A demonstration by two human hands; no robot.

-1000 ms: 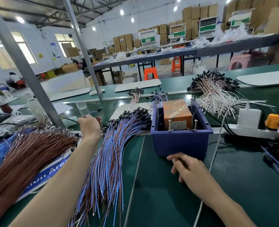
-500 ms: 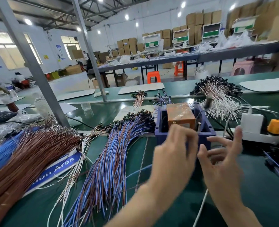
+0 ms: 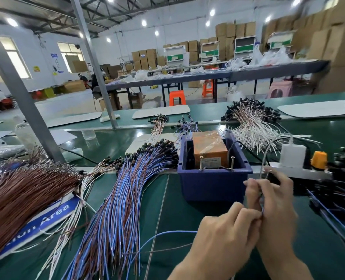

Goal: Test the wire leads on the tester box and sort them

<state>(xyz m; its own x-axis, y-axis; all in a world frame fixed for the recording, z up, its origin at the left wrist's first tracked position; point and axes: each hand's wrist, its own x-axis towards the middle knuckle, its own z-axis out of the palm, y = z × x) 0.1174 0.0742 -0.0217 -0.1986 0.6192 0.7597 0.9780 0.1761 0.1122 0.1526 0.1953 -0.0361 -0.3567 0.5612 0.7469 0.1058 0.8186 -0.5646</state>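
Brown wire heap and large blue-and-brown lead bundle lie left of the tester box, judged untested. One blue lead is in hand. The left hand and right hand are close together, both pinching it before the box's right corner, clear of the contact screws. Right-side lead pile is possibly sorted.

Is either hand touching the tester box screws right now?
No, the left hand and right hand hold a wire lead before the blue bin, clear of the screws.
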